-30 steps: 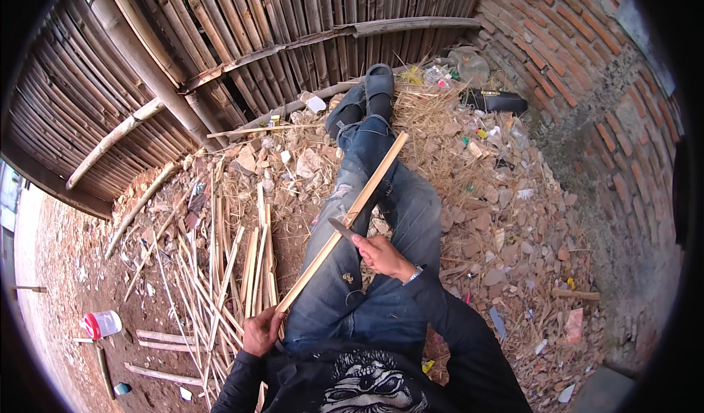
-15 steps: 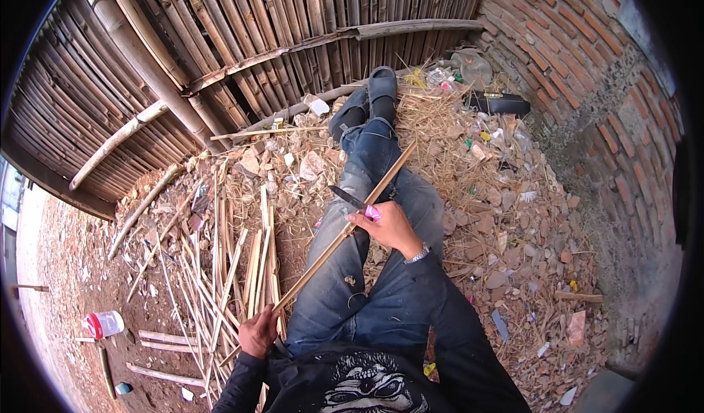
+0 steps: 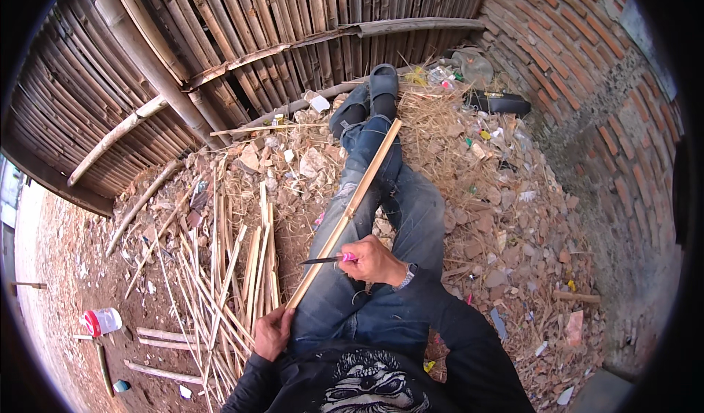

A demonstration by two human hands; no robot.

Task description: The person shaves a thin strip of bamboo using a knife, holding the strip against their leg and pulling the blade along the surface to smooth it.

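A long split bamboo strip (image 3: 358,193) lies slantwise over my jeans, its far end near my crossed ankles. Its near end is gripped by my left hand (image 3: 273,333) beside my left hip. My right hand (image 3: 372,261), with a watch at the wrist, is closed round the pink handle of a knife (image 3: 323,260). The dark blade points left and crosses over the strip's lower part; whether it touches the strip I cannot tell. Left of my legs, a loose pile of bamboo strips (image 3: 220,281) lies on the ground.
A bamboo-slat wall (image 3: 293,9) stands ahead and a brick wall (image 3: 623,156) rises on the right. Rubble and straw (image 3: 477,215) cover the ground. A red-lidded clear tub (image 3: 103,321) lies at the left; a black case (image 3: 499,103) sits by the brick wall.
My right hand and the knife have moved down along the strip toward me. The blade has turned to point more squarely left. The strip's far end has swung left.
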